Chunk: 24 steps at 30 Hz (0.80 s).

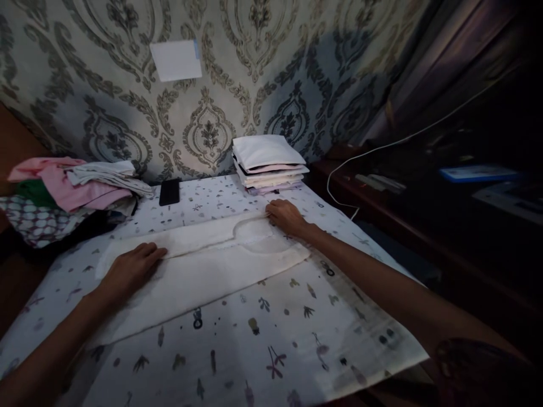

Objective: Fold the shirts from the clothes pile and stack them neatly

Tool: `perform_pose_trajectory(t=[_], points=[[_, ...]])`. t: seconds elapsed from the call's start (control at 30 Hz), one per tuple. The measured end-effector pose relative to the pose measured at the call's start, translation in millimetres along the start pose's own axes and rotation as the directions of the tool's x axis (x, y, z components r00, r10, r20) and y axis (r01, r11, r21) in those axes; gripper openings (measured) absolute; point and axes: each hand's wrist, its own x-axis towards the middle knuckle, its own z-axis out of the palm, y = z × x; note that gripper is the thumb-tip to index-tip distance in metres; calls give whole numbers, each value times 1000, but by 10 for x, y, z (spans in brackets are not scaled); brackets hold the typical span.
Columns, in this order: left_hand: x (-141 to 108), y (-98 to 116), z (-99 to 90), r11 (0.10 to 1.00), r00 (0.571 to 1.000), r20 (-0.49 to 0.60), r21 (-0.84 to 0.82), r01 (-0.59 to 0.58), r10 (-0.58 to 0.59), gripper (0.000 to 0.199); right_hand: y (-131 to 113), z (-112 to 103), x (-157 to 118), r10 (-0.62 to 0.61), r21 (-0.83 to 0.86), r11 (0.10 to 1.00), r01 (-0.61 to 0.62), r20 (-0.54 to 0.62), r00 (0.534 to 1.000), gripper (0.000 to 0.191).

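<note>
A white garment [203,277] lies flat on the printed white cloth [254,350], its long side folded inward and its rounded neckline toward the right. My left hand [134,264] rests on the garment's left part, fingers together at the folded edge. At the far right end, my right hand [285,216] pinches the garment's edge beside the neckline. Just beyond my right hand stands a stack of folded clothes [269,158], with a white one on top.
A loose heap of clothes [72,189] lies at the left, with a dark phone [169,192] beside it. A white cable [369,151] hangs at the right over a dark red surface [365,198]. Patterned wallpaper [210,127] rises behind.
</note>
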Motion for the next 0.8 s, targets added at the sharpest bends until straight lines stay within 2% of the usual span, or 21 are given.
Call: perform_pose_trajectory(t=[0.23,0.4,0.5,0.53,0.6,0.63,0.7,0.77,0.8], points=[[-2,-53,123,999,997,-75,-52,11,-15,45,26,-29,44,91,-34,995,-92,-24,996,28],[31,35,128,999,996,-85,-47,0,-4,41,21,35,152,131,-46,990,-132,-28,991,30],[8,31,65,990,994,-104,-136,-35,21,39,27,-22,140,87,-26,996,-86,20,996,31],[-16,-8,21,982,993,-116,-187,-34,13,39,35,-61,140,70,-46,997,-67,83,994,33],[-98,-138,-105,951,984,-158,-308,24,-76,40,29,-154,170,74,-112,992,-58,138,988,43],[-155,-214,-180,926,969,-187,-369,83,-161,41,-5,-202,200,80,-143,988,-65,97,992,50],[-290,-339,-328,850,896,-244,-479,221,-371,41,-183,-283,276,90,-131,988,-83,46,995,52],[-428,-379,-427,762,823,-237,-566,314,-515,38,-536,-324,343,-36,11,999,36,0,999,43],[-489,-365,-447,732,817,-199,-590,341,-541,36,-767,-324,369,-152,116,981,154,-31,988,36]])
